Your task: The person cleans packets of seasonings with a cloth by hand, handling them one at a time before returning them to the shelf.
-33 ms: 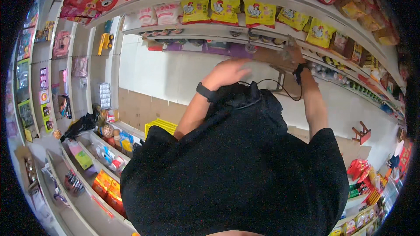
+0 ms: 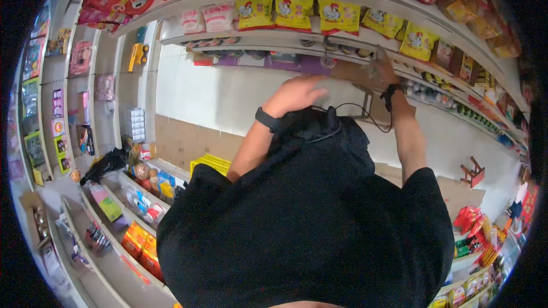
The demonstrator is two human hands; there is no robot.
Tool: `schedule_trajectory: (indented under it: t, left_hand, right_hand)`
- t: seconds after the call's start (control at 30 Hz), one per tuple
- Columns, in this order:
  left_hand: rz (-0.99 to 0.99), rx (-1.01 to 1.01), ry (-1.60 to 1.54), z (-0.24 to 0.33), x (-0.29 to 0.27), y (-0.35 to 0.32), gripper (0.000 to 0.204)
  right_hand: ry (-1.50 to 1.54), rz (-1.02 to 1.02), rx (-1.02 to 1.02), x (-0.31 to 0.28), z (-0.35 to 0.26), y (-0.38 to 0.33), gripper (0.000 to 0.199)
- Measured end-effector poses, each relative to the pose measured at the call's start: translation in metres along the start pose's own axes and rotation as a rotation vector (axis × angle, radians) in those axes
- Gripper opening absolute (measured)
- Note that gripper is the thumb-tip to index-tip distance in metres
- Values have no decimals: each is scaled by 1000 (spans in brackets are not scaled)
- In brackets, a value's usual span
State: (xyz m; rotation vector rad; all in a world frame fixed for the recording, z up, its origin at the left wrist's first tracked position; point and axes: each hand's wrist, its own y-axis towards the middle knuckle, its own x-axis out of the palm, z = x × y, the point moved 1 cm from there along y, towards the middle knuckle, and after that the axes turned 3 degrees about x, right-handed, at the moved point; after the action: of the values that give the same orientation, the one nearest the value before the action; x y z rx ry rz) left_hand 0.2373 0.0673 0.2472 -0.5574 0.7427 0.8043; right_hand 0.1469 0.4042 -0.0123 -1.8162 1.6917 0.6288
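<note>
My left hand (image 2: 295,94), with a dark band at its wrist, is held in front of my black shirt, below a shelf edge. Its fingers stretch to the right, slightly blurred, and nothing shows in them. My right hand (image 2: 384,71) reaches out to the lower shelf, next to the row of round-topped containers (image 2: 347,51). A dark band circles that wrist as well. Blur and the shelf's shade obscure the right fingers, and a greyish patch beside them is too unclear to name. A thin black cable (image 2: 374,118) loops between the two arms.
Yellow packets (image 2: 340,16) and pink-white packets (image 2: 218,18) stand along the shelf (image 2: 257,33) above my hands. Shelves of toys and goods rise at the left. A yellow crate (image 2: 210,163) is beside my left arm; a small wooden stool (image 2: 472,172) is at the right.
</note>
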Motion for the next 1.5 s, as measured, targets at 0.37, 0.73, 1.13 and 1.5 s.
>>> schedule_trajectory:
  t: [0.37,0.73,1.13,1.5]
  left_hand:
    - [-37,208,-39,-12,-8,24,49]
    - [-221,291,-480,45,34,21,40]
    - [137,373,-509,110,54,36,18]
    - [160,72,-508,251,152,71,23]
  right_hand:
    - [800,-252,267,-28,-129,-121,37]
    - [1122,-99,300,-76,-252,-206,26]
    - [388,97,10,-126,-217,-216,17]
    - [830,-50,132,-198,-83,-270,11]
